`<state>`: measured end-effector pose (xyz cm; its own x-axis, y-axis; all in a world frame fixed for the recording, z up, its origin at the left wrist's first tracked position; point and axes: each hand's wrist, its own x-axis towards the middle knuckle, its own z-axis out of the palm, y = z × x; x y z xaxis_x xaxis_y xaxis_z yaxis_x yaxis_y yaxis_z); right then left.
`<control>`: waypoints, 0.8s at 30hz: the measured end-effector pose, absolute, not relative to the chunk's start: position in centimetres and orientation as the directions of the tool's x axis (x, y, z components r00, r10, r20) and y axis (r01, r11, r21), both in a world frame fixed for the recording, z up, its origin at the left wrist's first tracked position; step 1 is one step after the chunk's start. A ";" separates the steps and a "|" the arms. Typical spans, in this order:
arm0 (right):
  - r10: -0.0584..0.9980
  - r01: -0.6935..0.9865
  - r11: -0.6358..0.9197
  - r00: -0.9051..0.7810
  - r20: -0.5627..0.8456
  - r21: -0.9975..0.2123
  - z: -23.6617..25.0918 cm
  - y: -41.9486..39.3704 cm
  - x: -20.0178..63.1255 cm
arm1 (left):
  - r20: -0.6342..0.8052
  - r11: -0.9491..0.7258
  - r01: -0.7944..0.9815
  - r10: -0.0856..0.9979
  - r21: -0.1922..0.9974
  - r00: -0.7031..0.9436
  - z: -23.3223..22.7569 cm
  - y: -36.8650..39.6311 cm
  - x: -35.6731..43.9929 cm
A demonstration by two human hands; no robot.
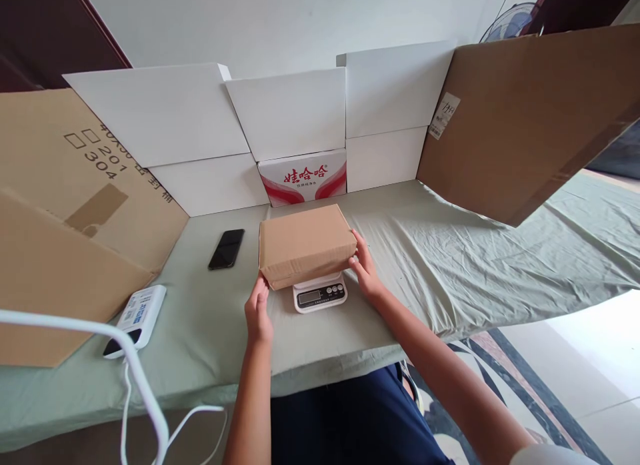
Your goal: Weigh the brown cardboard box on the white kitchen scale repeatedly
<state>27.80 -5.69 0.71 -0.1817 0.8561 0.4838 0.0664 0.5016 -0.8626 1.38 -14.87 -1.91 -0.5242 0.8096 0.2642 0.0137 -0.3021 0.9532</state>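
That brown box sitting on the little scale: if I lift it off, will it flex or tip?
The brown cardboard box looks closed and flat-sided, so probably stiff. It overhangs the small scale on all sides, so uneven pushing could tip it. Left hand and right hand at opposite ends should steady it.

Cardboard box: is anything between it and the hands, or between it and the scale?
Nothing visible. The left hand and right hand touch the cardboard box directly, and it sits on the scale.
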 end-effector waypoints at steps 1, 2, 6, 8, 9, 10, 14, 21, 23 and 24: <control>0.855 0.074 0.505 -0.180 0.487 -0.860 0.7 -5.7 27.8 | 0.263 -0.302 0.012 0.813 0.953 -0.520 -1.9 -14.8 1.4; 0.853 0.080 0.509 -0.176 0.491 -0.857 0.7 -5.8 27.8 | 0.263 -0.302 0.010 0.815 0.953 -0.516 -1.9 -14.8 1.3; 0.843 0.100 0.531 -0.166 0.512 -0.841 0.7 -5.8 27.9 | 0.264 -0.304 0.000 0.826 0.953 -0.499 -1.8 -14.9 1.3; 0.827 0.096 0.559 -0.135 0.546 -0.823 0.5 -5.7 27.9 | 0.274 -0.318 -0.007 0.825 0.948 -0.494 -1.6 -14.9 1.2; 0.818 0.090 0.574 -0.107 0.565 -0.814 0.4 -5.6 28.0 | 0.282 -0.331 -0.012 0.822 0.944 -0.495 -1.5 -14.9 1.2; 0.810 0.083 0.586 -0.072 0.582 -0.806 0.4 -5.6 28.0 | 0.292 -0.346 -0.017 0.816 0.938 -0.499 -1.4 -14.9 1.1; 0.802 0.077 0.595 0.011 0.597 -0.800 0.2 -5.4 28.2 | 0.300 -0.373 -0.042 0.802 0.927 -0.517 -1.4 -14.7 0.9; 0.816 0.084 0.577 -0.119 0.566 -0.813 0.9 -5.7 28.0 | 0.236 -0.298 -0.044 0.829 0.954 -0.507 -2.1 -14.6 0.8; 0.817 0.086 0.572 -0.144 0.558 -0.816 1.1 -5.8 28.0 | 0.227 -0.282 -0.036 0.835 0.959 -0.501 -2.4 -14.7 0.9; 0.820 0.087 0.568 -0.151 0.553 -0.818 1.1 -5.9 28.0 | 0.227 -0.278 -0.032 0.837 0.960 -0.498 -2.5 -14.8 0.9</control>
<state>27.95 -5.88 1.15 -0.1512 0.8196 0.5527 0.0874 0.5680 -0.8184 0.91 -14.76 -2.50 -0.4975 0.8374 0.2266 -0.0316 -0.2785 0.9599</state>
